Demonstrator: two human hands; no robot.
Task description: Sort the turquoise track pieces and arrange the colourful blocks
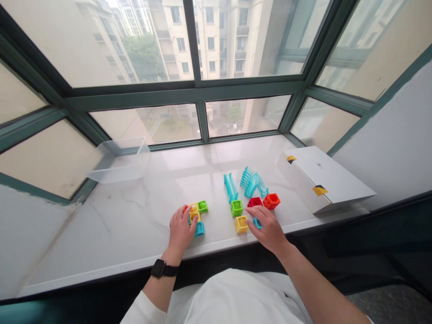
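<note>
My left hand (181, 228) is closed around the left side of a joined group of toy cube blocks, with a yellow block (195, 217) between thumb and fingers. A green block (202, 206) and a blue block (199, 228) belong to the same group; red shows by my fingertips. My right hand (267, 227) hovers low with thumb and fingers apart, over another blue block (257, 223) that it partly hides. Near its fingertips stand a second green block (236, 208) and a loose yellow block (241, 224). A dark red block (254, 202) and an orange-red block (271, 201) lie just beyond.
Behind the loose blocks lie a straight clear-blue track piece (231, 187) and curved ones (249, 182). A clear plastic bin (121, 173) stands at the back left, a white box (327, 175) at the right. Windows border the marble sill (118, 238).
</note>
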